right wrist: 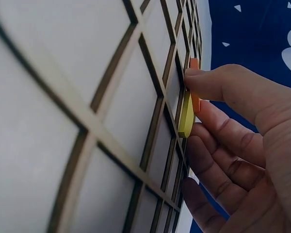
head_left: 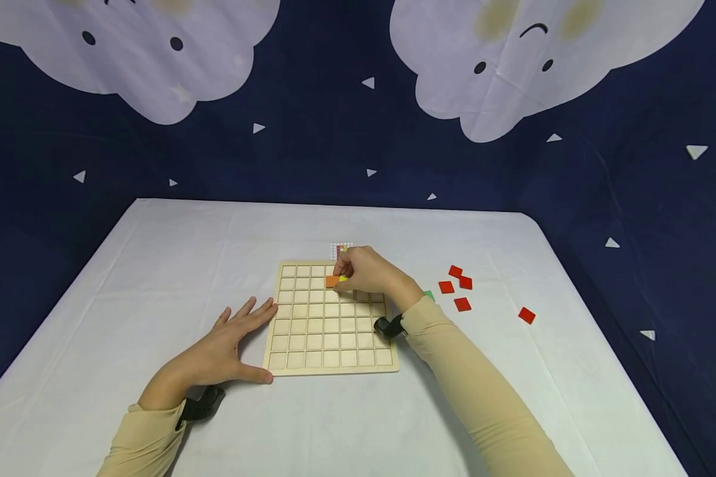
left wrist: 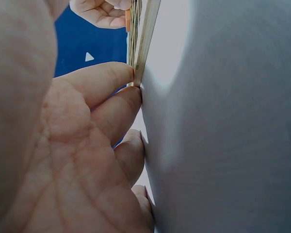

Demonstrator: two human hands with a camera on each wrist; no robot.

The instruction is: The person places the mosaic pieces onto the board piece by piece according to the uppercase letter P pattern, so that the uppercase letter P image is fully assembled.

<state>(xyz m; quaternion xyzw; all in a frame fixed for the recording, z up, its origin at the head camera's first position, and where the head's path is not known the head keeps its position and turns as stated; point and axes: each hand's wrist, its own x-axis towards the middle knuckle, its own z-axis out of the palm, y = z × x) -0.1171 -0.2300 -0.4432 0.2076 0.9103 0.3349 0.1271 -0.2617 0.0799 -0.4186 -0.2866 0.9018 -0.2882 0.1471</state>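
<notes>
White table (head_left: 573,384), board (head_left: 313,341) centre stage! The left hand (head_left: 223,344) spreads wide, fingertips and thumb at its left edge. The right hand (head_left: 366,270) is over the far rows, thumb and finger pinching! Beyond, a card (head_left: 334,251), part hidden. Five red tiles (head_left: 462,304) lie to the right; in the pinch, the orange tile (head_left: 331,281), over the board, a yellow piece (right wrist: 185,119) right beside it!
</notes>
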